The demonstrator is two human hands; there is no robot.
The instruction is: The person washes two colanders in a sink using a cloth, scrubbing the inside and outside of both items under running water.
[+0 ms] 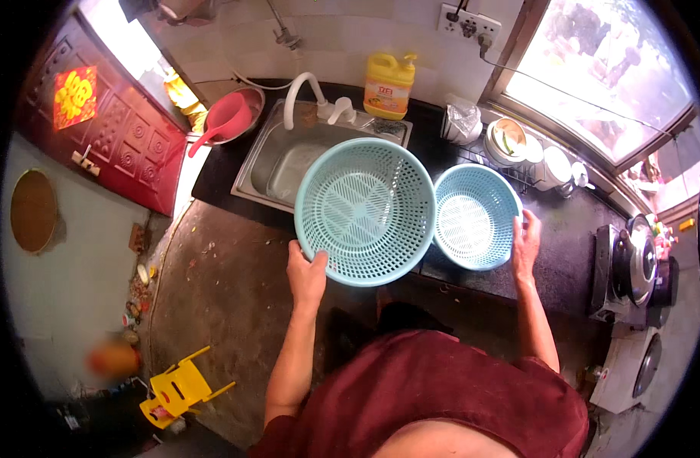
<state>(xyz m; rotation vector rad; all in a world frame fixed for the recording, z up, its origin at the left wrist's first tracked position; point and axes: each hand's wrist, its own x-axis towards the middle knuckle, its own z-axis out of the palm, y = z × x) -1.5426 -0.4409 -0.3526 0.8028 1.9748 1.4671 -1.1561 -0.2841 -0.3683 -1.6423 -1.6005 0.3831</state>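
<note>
My left hand (308, 275) grips the lower left rim of a large pale green plastic colander (361, 209), thumb over the edge. The colander is tilted with its inside facing me and covers the sink's front right corner. In my right hand (526, 243) is the right rim of a smaller light blue plastic colander (473, 220), held over the dark countertop. The two colanders meet or overlap at their rims. Both look empty. Behind them lies the stainless steel sink (292, 160) with a white faucet (304, 86).
A yellow detergent jug (389, 86) stands behind the sink. Left of it, a pink dipper (227, 121) rests in a basin. Bowls (507, 140) fill a wire rack at the window. A gas stove (610, 275) stands far right, a small yellow chair (181, 389) on the floor.
</note>
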